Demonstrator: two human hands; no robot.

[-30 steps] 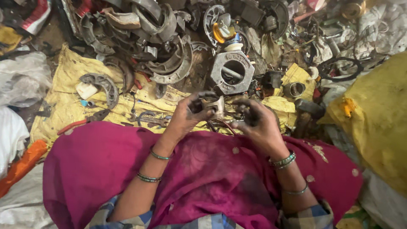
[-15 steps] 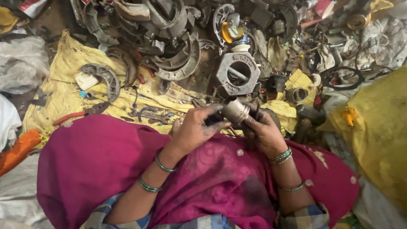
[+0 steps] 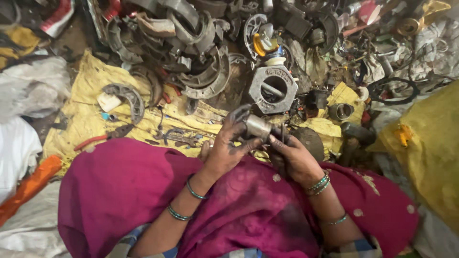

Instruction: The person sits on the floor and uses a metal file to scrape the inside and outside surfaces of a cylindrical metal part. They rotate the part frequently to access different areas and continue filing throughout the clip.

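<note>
Together over the magenta lap cloth (image 3: 143, 191), the left hand (image 3: 224, 148) and right hand (image 3: 294, 155) both clasp a short metal cylinder (image 3: 257, 126), seemingly mid-handling, with the hexagonal metal housing (image 3: 272, 88) untouched just beyond them.

Left hand (image 3: 228, 145): raised over the lap, palm turned inward, fingers (image 3: 239, 114) spread and curled, grimy with dark grease.
Right hand (image 3: 292, 155): just beside the left, back of the hand up, fingers bent in toward the left hand's fingertips.
Left forearm: bare, runs from lower left up to the wrist, two green bangles on it.
Right forearm: bare, comes in from lower right, bangles at the wrist and farther down.
</note>
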